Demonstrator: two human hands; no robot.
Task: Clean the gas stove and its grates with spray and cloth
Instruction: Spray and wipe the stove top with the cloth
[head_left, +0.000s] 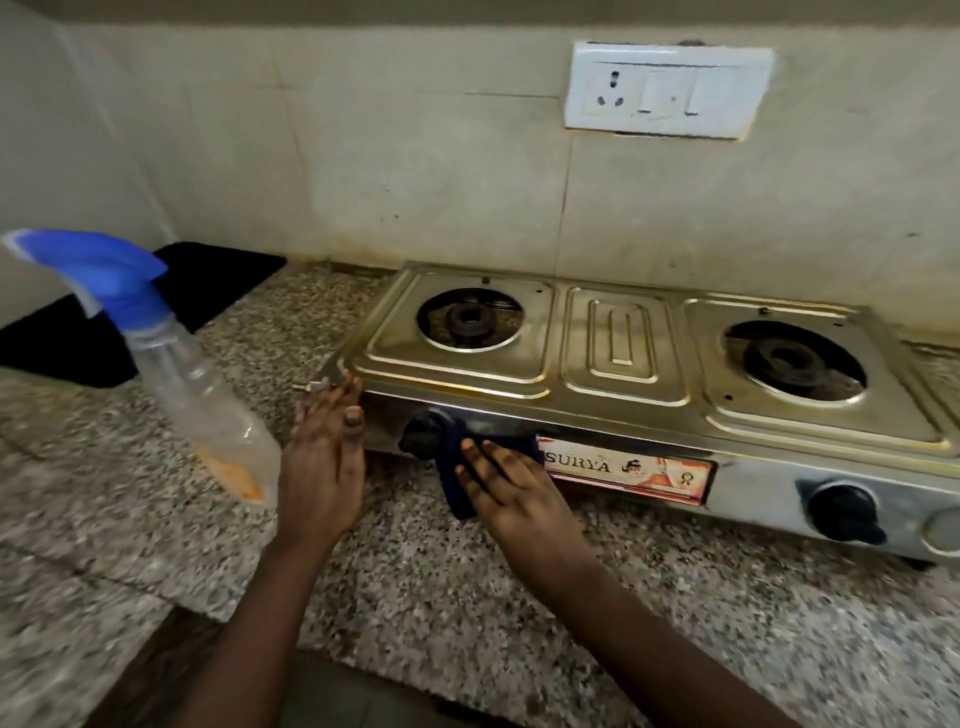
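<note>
On stove (623, 343) front, right hand (511, 480) presses blue cloth (462, 462), fingers spread flat. Left hand (324, 457) braces corner, fingers straight together.

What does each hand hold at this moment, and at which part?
The right hand presses a dark blue cloth flat against the stove's front panel. The left hand holds nothing; it rests on the stove's left corner.

Gas stove (623, 384) sits on the countertop (467, 597) against the wall, center to right of frame. Spray bottle (171, 364) stands on the counter left of the stove. Mat (208, 291) lies behind the bottle, upper left. Left hand (324, 457) at the stove's left front corner. Right hand (511, 493) presses cloth (467, 457) on the front panel, just right of the left knob (423, 434). Right knob (844, 512) far right. Socket plate (667, 91) on the wall above the stove.
</note>
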